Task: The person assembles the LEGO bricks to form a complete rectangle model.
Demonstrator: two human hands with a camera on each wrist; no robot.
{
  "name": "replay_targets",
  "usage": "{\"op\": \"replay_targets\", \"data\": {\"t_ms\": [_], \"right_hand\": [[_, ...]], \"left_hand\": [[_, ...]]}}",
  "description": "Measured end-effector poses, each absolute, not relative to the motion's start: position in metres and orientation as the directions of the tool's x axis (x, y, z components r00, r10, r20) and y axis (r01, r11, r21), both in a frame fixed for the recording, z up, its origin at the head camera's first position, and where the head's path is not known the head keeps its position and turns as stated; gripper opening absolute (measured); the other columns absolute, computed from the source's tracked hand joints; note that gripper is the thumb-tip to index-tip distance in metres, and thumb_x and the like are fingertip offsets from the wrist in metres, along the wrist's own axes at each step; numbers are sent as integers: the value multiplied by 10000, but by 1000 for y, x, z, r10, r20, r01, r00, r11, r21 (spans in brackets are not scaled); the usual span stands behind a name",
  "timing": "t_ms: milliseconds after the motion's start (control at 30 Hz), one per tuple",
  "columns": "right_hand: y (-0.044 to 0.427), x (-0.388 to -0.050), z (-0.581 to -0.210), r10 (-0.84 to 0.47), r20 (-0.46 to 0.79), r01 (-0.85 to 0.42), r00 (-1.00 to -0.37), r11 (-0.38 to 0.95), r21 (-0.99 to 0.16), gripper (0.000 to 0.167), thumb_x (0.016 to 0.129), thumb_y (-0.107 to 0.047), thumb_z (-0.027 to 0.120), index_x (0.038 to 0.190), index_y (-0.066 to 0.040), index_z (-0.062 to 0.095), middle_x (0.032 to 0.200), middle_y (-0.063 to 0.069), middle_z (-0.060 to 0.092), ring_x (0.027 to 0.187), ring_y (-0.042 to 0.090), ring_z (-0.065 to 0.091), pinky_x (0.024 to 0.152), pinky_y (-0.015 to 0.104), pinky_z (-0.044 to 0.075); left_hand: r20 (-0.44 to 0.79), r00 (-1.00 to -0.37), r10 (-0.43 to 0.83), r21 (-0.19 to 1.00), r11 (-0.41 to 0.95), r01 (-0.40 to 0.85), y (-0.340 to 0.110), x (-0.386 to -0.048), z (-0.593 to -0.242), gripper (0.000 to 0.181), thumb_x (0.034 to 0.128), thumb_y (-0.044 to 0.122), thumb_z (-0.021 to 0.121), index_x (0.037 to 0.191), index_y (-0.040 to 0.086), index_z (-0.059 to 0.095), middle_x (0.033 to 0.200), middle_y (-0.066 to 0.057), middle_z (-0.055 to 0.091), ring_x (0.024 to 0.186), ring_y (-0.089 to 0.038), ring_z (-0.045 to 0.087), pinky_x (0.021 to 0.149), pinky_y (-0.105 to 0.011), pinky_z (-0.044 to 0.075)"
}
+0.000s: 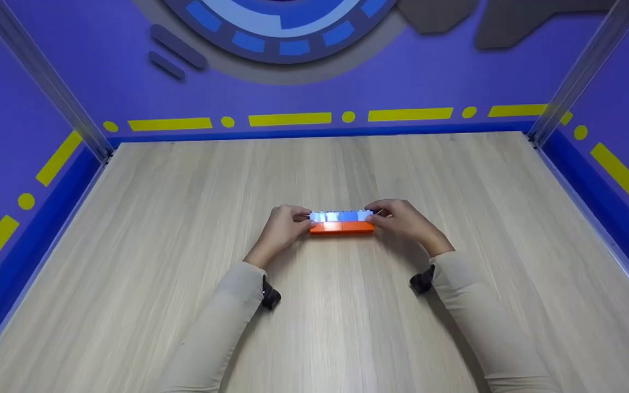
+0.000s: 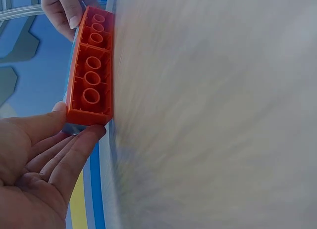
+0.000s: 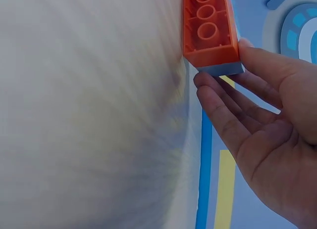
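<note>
A stack of toy building bricks is held level just over the table, its long side facing me. Its lower layer is orange bricks (image 1: 342, 227), with hollow undersides and round tubes showing in both wrist views. Light blue and blue bricks (image 1: 347, 216) form the upper layer, studs upward. My left hand (image 1: 284, 225) pinches the left end between thumb and fingers. At the right end, my right hand (image 1: 403, 221) does the same, thumb on the near side and fingertips around the end. The fingers partly cover both ends.
Beneath the hands lies a wood-grain table (image 1: 183, 180). Purple-blue walls (image 1: 292, 98) with yellow markings enclose its back and sides, with metal posts (image 1: 52, 82) at the back corners. Both wrists carry a small black camera (image 1: 271, 297) over light sleeves.
</note>
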State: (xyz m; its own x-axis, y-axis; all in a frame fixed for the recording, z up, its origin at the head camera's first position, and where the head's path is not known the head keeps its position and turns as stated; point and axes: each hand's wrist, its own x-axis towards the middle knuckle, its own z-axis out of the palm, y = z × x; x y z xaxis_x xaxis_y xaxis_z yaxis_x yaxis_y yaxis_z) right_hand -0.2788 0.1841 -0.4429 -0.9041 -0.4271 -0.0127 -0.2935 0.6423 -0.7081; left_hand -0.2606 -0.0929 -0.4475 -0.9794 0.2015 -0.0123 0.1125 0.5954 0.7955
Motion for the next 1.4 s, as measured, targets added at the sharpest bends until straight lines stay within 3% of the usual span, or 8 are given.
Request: {"op": "replay_targets", "data": {"t_ms": [267,1133,1400], "right_hand": [[181,-278,-444,-386,-44,-244,-921,662,-709,352,956,-234,596,1248,-40,630,1180,129,656,1081,268,582,982,452,460],[173,-280,-450,-367,-19,-249,-930,668,-702,366,965,-207,575,1255,13,611,1211,170,644,1092,285,589,997,456,457],[175,-277,-451,-372,-22,-247,-928,658,-711,399,991,-248,530,1305,-5,577,1299,165,603,1175,307,564,1029,472,432]], "left_hand": [[-22,-981,193,777,620,105,-90,-264,-449,310,905,143,662,1180,0,669,1149,-125,693,1074,-209,649,910,-351,525],[-21,-980,196,777,620,108,-93,-267,-451,321,929,157,627,1193,-25,656,1183,-150,676,1133,-237,621,979,-372,488],[-27,-982,189,805,586,91,-98,-264,-455,333,957,188,575,1229,8,642,1241,-128,649,1136,-217,613,977,-378,491]]}}
